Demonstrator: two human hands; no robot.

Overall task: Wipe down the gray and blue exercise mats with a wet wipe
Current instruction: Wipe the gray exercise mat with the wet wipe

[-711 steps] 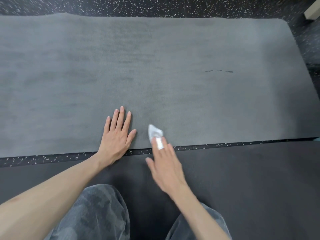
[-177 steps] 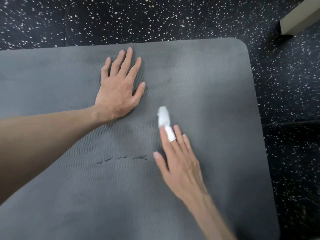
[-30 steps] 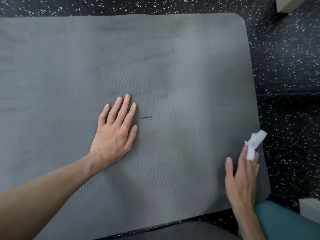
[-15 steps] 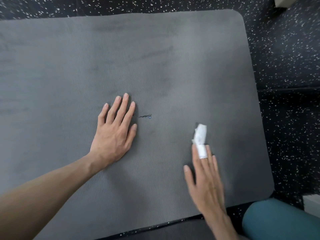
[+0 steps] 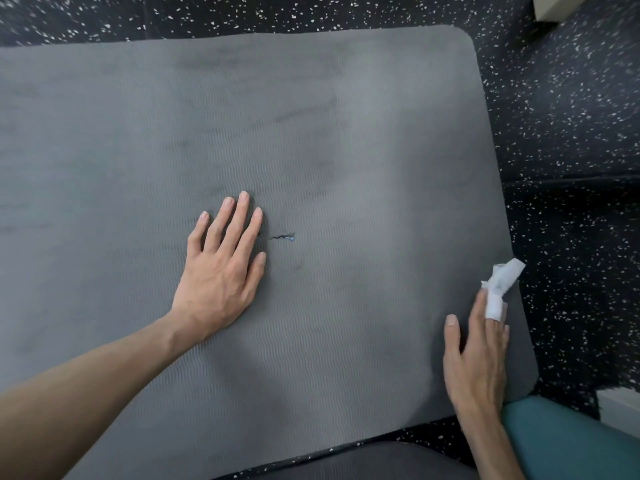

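Right hand [image 5: 476, 355] pinches the crumpled white wet wipe [image 5: 500, 287] at the textured gray exercise mat [image 5: 346, 150]'s right edge; left hand [image 5: 221, 268] lies flat, released. Teal-blue mat [image 5: 568, 441], lower right, looks unwiped.

Black speckled floor [image 5: 571, 133] under me, my gray mat [image 5: 311, 150] spread flat on it, a teal mat [image 5: 571, 445] lying just beside its near right corner, a darker mat [image 5: 363, 462] at the near edge.
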